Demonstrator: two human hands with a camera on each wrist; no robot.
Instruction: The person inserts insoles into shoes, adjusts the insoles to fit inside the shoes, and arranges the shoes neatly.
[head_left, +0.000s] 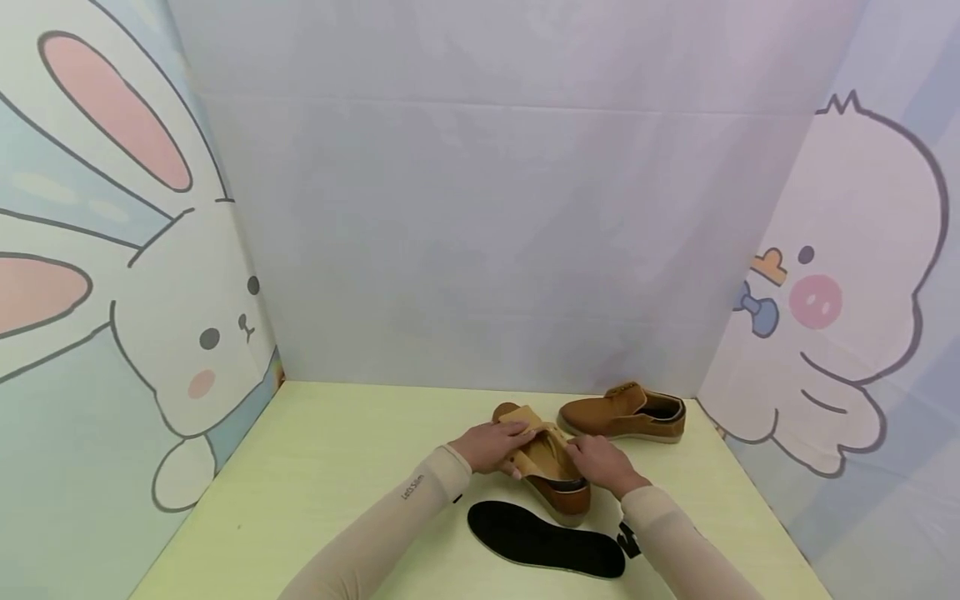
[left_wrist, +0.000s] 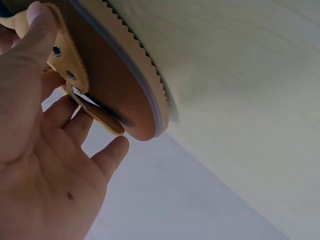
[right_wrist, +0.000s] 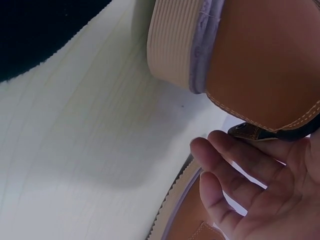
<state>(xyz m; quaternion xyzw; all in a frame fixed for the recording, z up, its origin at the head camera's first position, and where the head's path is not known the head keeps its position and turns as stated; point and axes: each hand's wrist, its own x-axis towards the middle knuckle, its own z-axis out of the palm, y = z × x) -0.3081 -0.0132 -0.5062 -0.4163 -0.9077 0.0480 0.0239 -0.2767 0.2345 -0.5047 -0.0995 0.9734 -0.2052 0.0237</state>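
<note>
A brown leather shoe (head_left: 567, 500) with a pale ridged sole sits between both hands, its heel toward me. My left hand (head_left: 489, 447) holds the tan eyelet flap on the left; in the left wrist view the thumb presses on that flap (left_wrist: 67, 55), with the fingers behind it. On the opposite side, my right hand (head_left: 606, 465) grips the other flap, its fingertips partly hidden in the head view. The flaps are spread apart and the tan inside of the upper shows. In the right wrist view, the lower fingers extend beside the heel (right_wrist: 260, 60).
A black insole (head_left: 540, 539) lies flat on the pale yellow table (head_left: 337, 467), just in front of the shoe. The matching brown shoe (head_left: 618, 419) stands behind to the right, toe pointing left. Cartoon-printed side walls and a plain grey back wall (head_left: 480, 250) enclose the table.
</note>
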